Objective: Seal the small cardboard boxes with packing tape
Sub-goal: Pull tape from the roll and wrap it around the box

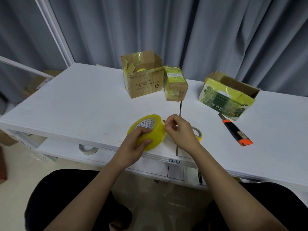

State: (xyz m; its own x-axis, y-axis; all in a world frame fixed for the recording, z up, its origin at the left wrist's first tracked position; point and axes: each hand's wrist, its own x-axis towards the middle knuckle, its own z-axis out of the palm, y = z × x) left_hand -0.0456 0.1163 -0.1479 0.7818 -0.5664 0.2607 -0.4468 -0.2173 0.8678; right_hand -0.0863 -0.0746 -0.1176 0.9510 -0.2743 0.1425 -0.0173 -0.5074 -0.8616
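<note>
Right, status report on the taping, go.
Left hand grips yellow tape roll; right hand fingers picking at its edge. Boxes: open brown box, green printed box unsealed. Utility knife lies clear.

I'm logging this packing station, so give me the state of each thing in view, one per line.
Left hand: grips the tape roll.
Right hand: pinches at the roll's edge.
Tape roll: held over the table.
Maybelline box: flaps open.
Small box: taped closed.
Green box: open.
Utility knife: lying on table.
</note>
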